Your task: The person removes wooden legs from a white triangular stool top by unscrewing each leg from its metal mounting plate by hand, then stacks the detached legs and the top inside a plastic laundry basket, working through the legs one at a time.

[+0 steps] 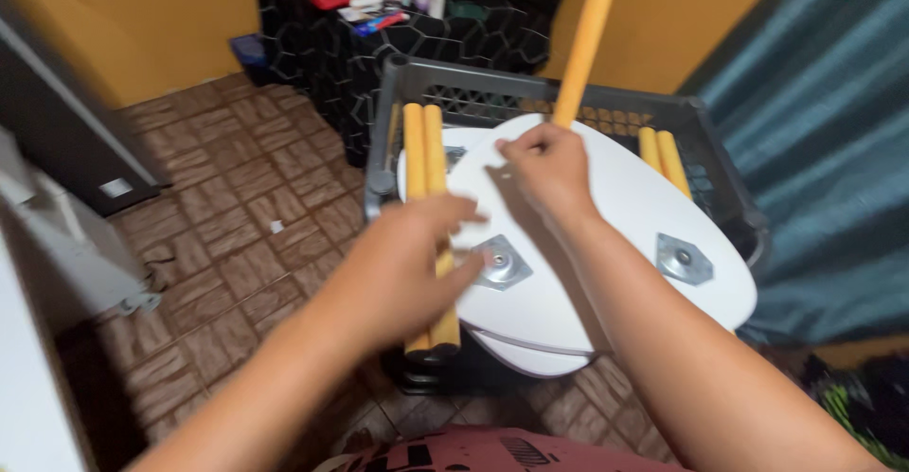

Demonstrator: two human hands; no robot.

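Right hand grips leg upright on tabletop; left hand, fingers spread, near plate. Step: fitting leg. Next needs thread alignment.

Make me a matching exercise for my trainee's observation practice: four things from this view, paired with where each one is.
1. upright wooden leg
2. pair of wooden legs
3. metal plate
4. grey crate

A. under the white round top
B. gripped by the right hand
C. fixed on the top's right side
D. under the left hand

Pairs: 1-B, 2-D, 3-C, 4-A
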